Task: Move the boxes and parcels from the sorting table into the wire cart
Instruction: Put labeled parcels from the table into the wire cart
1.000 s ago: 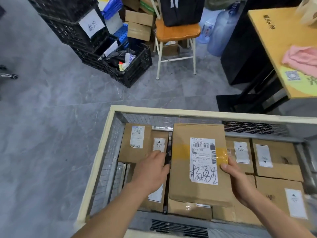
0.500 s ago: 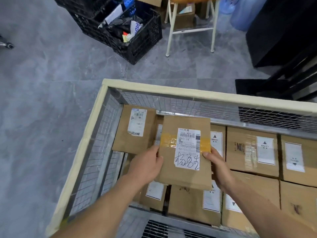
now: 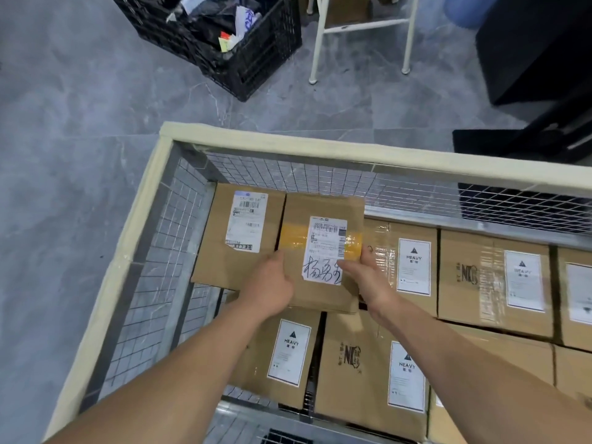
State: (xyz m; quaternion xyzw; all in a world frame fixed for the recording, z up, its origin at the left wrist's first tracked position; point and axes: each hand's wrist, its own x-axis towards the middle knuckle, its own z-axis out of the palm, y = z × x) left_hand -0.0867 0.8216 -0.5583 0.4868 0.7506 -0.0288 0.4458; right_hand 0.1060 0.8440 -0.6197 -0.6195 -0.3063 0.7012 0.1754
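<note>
A flat cardboard parcel (image 3: 320,219) with yellow tape and a white label with black handwriting is low inside the wire cart (image 3: 288,141), on the boxes at the far left. My left hand (image 3: 272,286) grips its near left edge and my right hand (image 3: 362,277) its near right edge, thumb on the label. It lies beside a labelled brown box (image 3: 237,238) in the far left corner. Several boxes marked HEAVY (image 3: 413,267) fill the cart floor beneath and to the right.
The cart has a cream padded rim and mesh walls. On the grey floor beyond stand a black plastic crate (image 3: 243,49) with rubbish, a white-legged chair (image 3: 362,27) and dark furniture (image 3: 538,46) at the right.
Both hands have carried the parcel down and away from me into the cart, so it now sits next to the corner box. My head has tilted further down.
</note>
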